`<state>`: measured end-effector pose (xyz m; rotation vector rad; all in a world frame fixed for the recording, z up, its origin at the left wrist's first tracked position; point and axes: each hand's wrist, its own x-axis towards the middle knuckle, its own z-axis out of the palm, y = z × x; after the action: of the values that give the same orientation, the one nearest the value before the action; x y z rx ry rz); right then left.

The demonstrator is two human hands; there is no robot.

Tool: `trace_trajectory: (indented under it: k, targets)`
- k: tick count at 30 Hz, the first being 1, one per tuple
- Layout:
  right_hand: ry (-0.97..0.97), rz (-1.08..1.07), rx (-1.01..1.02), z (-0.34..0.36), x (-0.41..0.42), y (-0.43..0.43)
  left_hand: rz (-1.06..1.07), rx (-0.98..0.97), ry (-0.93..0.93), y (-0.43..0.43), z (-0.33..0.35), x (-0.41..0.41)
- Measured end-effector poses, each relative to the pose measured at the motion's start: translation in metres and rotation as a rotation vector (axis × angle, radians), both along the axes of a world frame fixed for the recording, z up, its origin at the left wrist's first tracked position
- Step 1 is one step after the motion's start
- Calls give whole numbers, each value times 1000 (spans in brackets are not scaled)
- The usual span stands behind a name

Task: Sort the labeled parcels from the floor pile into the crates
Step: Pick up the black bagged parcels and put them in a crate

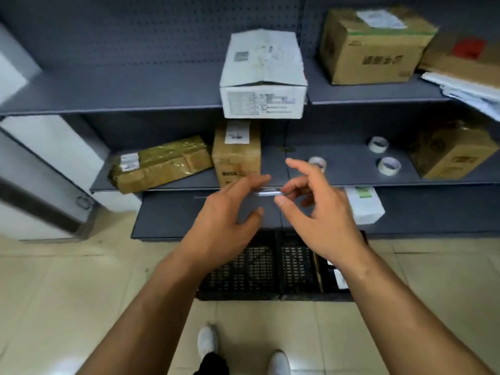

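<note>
My left hand [227,215] and my right hand [316,209] are raised in front of the shelves, above two black plastic crates [240,274] on the floor. A thin, blurred silvery object [266,192] spans the gap between them. My right hand pinches its right end with thumb and fingers. The straight fingers of my left hand reach its left end. A white item [339,278] lies at the right edge of the crates. Labeled parcels stand on the shelves: a white box [263,74], a taped flat parcel [159,163] and an upright brown box [236,152].
Grey shelving [135,87] fills the back. More brown boxes [376,44] [451,152] and a small white parcel [362,204] sit at the right, with three tape rolls [389,165] on the middle shelf. My white shoes [207,342] stand on the tiled floor.
</note>
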<state>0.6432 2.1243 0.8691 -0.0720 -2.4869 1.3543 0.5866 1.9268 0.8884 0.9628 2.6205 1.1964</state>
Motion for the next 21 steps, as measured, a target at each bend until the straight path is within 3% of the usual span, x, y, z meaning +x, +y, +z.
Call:
trace_trajectory:
  k: [12, 21]
  targets:
    - [7, 329, 62, 21, -79, -277, 384, -60, 71, -290, 22, -8]
    - [19, 630, 95, 43, -124, -553, 743, 108, 100, -562, 47, 11]
